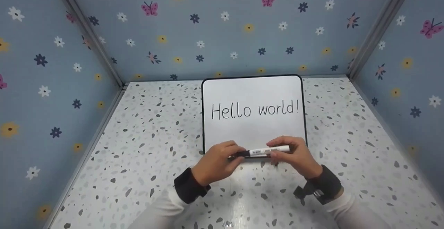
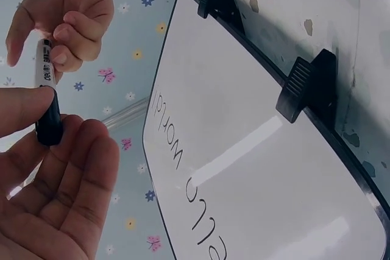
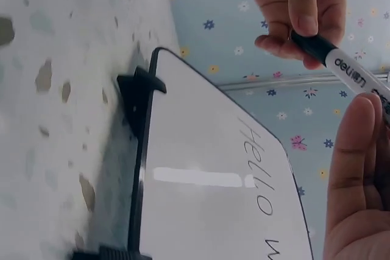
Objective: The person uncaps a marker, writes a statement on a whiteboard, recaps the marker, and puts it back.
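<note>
A white marker [image 1: 269,150] with a black cap [image 1: 245,153] is held level between both hands, above the lower edge of a whiteboard [image 1: 239,132]. My left hand [image 1: 220,161] pinches the capped end between thumb and fingers, as the left wrist view also shows on the black cap [image 2: 50,120]. My right hand [image 1: 295,154] grips the white barrel near its other end; in the right wrist view the barrel [image 3: 353,74] bears printed letters. "Hello world!" stands in black handwriting across the board. The cap sits on the marker.
Black clip-like stands [image 2: 311,86] hold the board's lower edge on a speckled white table [image 1: 156,125]. Blue panels with flowers and butterflies [image 1: 222,31] rise at the back and both sides. Glare streaks [image 3: 201,176] cross the board's surface.
</note>
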Tool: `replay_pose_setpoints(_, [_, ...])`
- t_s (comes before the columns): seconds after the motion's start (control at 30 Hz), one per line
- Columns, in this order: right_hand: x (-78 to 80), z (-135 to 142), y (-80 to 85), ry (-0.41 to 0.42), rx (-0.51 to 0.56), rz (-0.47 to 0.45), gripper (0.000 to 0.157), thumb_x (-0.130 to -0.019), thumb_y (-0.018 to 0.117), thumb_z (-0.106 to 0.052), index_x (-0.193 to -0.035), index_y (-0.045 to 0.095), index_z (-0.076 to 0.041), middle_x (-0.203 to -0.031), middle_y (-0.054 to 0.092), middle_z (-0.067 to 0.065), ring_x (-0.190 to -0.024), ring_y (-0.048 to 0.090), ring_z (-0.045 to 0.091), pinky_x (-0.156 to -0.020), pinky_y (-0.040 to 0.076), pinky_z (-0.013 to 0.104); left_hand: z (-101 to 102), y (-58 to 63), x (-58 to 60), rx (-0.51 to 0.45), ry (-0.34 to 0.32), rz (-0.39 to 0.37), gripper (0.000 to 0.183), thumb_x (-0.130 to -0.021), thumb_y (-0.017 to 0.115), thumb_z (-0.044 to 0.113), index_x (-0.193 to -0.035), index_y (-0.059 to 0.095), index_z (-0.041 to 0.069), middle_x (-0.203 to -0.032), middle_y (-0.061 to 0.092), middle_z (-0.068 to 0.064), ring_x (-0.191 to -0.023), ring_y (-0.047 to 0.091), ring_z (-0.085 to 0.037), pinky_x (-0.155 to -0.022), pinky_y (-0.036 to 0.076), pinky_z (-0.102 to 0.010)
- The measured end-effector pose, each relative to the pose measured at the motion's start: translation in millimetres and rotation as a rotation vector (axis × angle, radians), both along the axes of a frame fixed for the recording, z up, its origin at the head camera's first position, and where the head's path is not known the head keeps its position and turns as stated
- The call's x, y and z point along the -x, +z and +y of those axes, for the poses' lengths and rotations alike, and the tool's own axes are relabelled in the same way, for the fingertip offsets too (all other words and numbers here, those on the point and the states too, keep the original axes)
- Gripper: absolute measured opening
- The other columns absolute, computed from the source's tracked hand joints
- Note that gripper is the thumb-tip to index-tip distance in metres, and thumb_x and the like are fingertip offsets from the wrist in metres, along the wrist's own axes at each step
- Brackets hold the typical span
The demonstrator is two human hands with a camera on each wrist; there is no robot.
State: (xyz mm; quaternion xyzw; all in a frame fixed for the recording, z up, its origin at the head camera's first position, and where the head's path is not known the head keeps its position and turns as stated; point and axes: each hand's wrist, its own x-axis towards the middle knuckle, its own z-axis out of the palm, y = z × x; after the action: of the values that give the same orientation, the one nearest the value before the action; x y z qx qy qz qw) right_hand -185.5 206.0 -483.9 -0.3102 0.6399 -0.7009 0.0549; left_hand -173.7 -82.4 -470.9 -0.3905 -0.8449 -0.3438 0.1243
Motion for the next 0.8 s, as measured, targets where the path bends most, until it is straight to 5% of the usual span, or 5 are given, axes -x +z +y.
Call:
replay_pose_setpoints(0.23, [5.0, 0, 12.9, -0.099, -0.542, 0.525, 0.014, -0.088, 0.085, 0.001, -0.101, 0.082, -0.002, -0.087, 0.082, 0.007, -0.069, 0.069, 0.007, -0.064, 0.059, 0.020, -1, -1.5, 0.1, 0.135, 0.005, 0.037, 0.017, -0.099, 0.077, 0.012, -0.114, 0.080, 0.004, -0.096, 0.075, -0.006, -0.081, 0.069, -0.016, -0.073, 0.060, -0.028])
replay_pose_setpoints(0.4, [1.4, -6, 19.4, -0.153, -0.770, 0.830, 0.012, -0.090, 0.085, -0.008, -0.099, 0.079, -0.008, -0.081, 0.076, -0.003, -0.063, 0.060, 0.003, -0.057, 0.050, 0.018, 1, -2.2, -0.7, 0.188, -0.003, 0.065, 0.017, -0.101, 0.075, 0.014, -0.115, 0.080, 0.005, -0.096, 0.076, -0.005, -0.080, 0.068, -0.015, -0.071, 0.059, -0.027])
replay_pose_setpoints(0.6, [-2.3, -10, 14.7, -0.235, -0.866, 1.057, 0.016, -0.090, 0.085, -0.016, -0.096, 0.071, -0.012, -0.071, 0.064, -0.007, -0.055, 0.047, 0.001, -0.049, 0.042, 0.018, 3, -4.2, -2.9, 0.246, -0.015, 0.108, 0.017, -0.103, 0.072, 0.015, -0.114, 0.080, 0.005, -0.095, 0.075, -0.004, -0.082, 0.069, -0.015, -0.073, 0.060, -0.027])
replay_pose_setpoints(0.8, [-2.4, -11, 12.5, -0.238, -0.793, 1.104, 0.014, -0.095, 0.081, -0.018, -0.094, 0.068, -0.013, -0.067, 0.058, -0.007, -0.053, 0.041, 0.000, -0.046, 0.038, 0.016, 3, -4.0, -4.3, 0.238, -0.035, 0.172, 0.017, -0.103, 0.072, 0.014, -0.115, 0.079, 0.005, -0.093, 0.074, -0.004, -0.080, 0.067, -0.015, -0.071, 0.059, -0.026])
